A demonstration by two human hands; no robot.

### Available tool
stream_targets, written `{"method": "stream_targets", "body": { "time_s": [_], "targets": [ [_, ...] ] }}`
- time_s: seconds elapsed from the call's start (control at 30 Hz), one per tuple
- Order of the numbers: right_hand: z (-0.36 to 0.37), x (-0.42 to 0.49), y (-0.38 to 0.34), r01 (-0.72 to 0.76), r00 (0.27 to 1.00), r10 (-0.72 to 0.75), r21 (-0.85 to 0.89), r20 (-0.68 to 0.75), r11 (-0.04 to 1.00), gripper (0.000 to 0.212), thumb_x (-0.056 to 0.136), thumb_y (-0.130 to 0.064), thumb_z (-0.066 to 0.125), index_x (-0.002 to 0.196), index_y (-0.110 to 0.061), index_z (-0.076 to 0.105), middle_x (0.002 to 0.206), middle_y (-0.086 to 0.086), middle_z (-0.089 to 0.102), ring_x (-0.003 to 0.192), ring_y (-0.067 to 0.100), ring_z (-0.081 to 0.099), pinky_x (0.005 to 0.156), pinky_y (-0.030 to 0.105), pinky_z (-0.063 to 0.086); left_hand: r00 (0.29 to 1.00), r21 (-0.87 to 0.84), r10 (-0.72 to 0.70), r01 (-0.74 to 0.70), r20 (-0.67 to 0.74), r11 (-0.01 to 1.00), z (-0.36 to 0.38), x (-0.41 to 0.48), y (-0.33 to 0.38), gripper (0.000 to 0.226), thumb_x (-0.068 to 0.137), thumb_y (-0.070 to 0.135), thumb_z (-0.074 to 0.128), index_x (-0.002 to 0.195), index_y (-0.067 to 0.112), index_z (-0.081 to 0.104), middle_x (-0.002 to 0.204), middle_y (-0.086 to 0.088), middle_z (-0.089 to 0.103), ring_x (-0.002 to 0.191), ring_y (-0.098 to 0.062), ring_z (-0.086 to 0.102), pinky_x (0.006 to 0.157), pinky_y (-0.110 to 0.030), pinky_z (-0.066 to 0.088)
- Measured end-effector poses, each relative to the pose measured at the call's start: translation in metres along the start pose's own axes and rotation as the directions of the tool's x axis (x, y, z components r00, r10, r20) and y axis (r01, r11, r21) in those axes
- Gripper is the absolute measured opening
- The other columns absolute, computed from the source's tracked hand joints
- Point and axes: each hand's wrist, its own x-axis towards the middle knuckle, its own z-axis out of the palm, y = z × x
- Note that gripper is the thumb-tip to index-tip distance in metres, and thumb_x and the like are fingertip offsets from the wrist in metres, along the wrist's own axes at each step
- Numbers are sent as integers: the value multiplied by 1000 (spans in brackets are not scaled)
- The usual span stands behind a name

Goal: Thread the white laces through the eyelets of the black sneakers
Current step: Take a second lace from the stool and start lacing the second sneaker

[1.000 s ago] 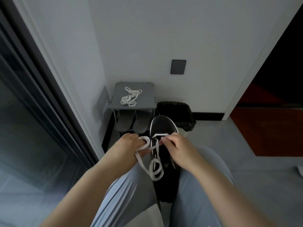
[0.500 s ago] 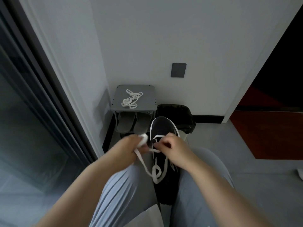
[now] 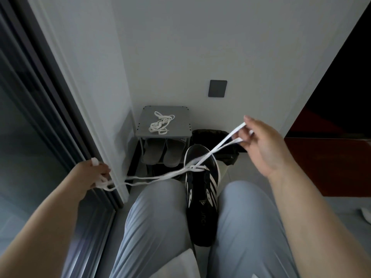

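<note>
A black sneaker [image 3: 201, 207] with white stripes lies between my knees, toe pointing away. A white lace [image 3: 160, 176] runs through its front eyelets and stretches out to both sides. My left hand [image 3: 91, 174] grips a bunched end of the lace out to the left, by the door frame. My right hand [image 3: 261, 145] is raised to the upper right and pinches the other end, which runs doubled down to the shoe. A second white lace [image 3: 160, 125] lies coiled on top of a small grey rack [image 3: 144, 125] by the wall.
Grey slippers [image 3: 163, 153] sit under the rack. A black bag [image 3: 218, 145] stands beside it against the wall. A dark sliding door frame [image 3: 60, 117] runs along the left. Red flooring [image 3: 325, 167] starts at the right. My legs in light grey trousers [image 3: 156, 227] fill the foreground.
Both hands have pulled apart from the shoe, the left out to the left and the right up to the right, drawing the lace taut through the front eyelets.
</note>
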Motion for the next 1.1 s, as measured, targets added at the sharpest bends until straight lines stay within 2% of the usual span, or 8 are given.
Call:
{"method": "stream_targets", "body": {
  "time_s": [0.2,0.3,0.37,0.47,0.6,0.77,0.9,1.1],
  "targets": [
    [-2,-9,-2,-33,996,47,-154,82,988,21,94,-13,49,92,-22,68,53,-13,35,47,5,31,60,23,41,972,879,167,-221,164,422,26,-16,33,39,89,40,56,107,7,63,111,-10,63,102,-25,58,90,-33,44],
    [9,-12,6,-42,981,71,-163,178,986,34,94,-6,48,118,-25,63,60,-12,34,50,5,29,54,19,38,779,557,543,-615,314,559,68,-45,56,38,84,28,66,118,13,56,120,-3,57,108,-18,52,92,-27,38],
    [14,-13,10,-72,970,92,-95,224,993,40,94,-5,47,129,-21,55,62,-9,30,50,6,27,51,18,35,591,140,518,-731,619,667,97,-73,63,34,86,15,63,119,15,54,108,9,61,95,-2,56,87,-19,40],
    [10,-10,7,-25,986,41,-96,164,995,35,94,-7,47,126,-18,57,61,-9,32,50,5,26,46,16,28,420,128,318,-750,850,649,118,-91,61,20,92,19,55,112,23,57,81,14,62,75,4,56,74,-9,41],
    [-8,-8,-6,73,997,-74,-118,-2,990,24,96,-6,44,102,-10,67,55,-14,48,48,5,24,44,15,23,510,251,369,-789,777,561,101,-72,56,22,86,23,64,104,30,55,72,9,46,59,-2,43,60,-11,39],
    [15,-15,1,-114,980,82,174,181,978,38,86,-4,49,122,-15,56,63,-5,32,48,4,27,42,15,21,439,-28,525,-748,729,663,125,-87,56,40,84,17,67,113,25,41,109,16,60,103,6,54,87,-9,41],
    [6,-12,-8,7,996,-7,3,88,1000,27,90,-7,49,111,-16,63,55,-12,38,47,4,26,41,15,22,407,88,331,-733,851,674,130,-96,60,9,94,19,52,91,17,60,66,8,60,58,5,52,59,-7,36],
    [-45,6,7,41,893,-244,-472,-378,881,27,91,-10,51,79,-27,67,53,-19,51,56,2,39,56,20,31,803,327,416,-566,426,757,55,-30,53,30,95,10,46,66,16,55,66,-2,54,69,-20,49,64,-26,38]
  ]
}}
